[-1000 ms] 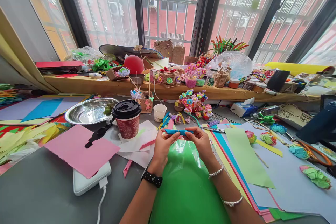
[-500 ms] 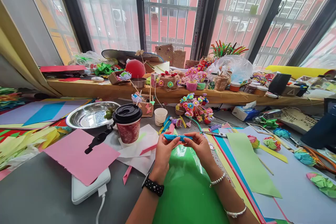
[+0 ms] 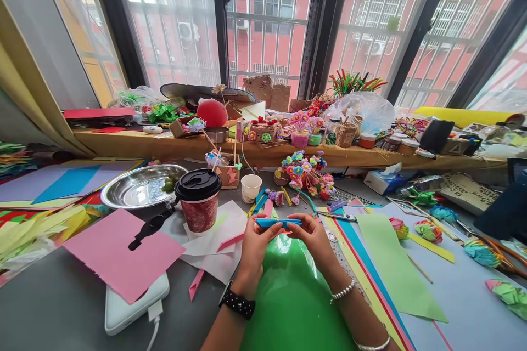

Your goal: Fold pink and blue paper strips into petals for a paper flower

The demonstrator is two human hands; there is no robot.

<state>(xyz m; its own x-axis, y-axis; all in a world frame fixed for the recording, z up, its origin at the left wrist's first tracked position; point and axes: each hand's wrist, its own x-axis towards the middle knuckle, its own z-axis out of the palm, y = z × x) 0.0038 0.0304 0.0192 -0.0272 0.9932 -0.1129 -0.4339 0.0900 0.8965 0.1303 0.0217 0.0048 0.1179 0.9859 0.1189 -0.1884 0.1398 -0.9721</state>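
Both my hands hold a narrow folded strip of blue paper above a shiny green sheet. My left hand, with a black studded watch band on its wrist, pinches the strip's left end. My right hand, with bead bracelets on the wrist, pinches the right end. The fingers of both hands are closed on the strip, which lies level between them.
A red paper cup with a black lid stands left of my hands, beside a steel bowl, a pink sheet and a white power bank. Coloured paper sheets and folded paper flowers lie to the right. The wooden sill carries craft clutter.
My hands keep the same grip on the blue strip; the view has tipped up slightly, so everything sits a little lower in the picture.
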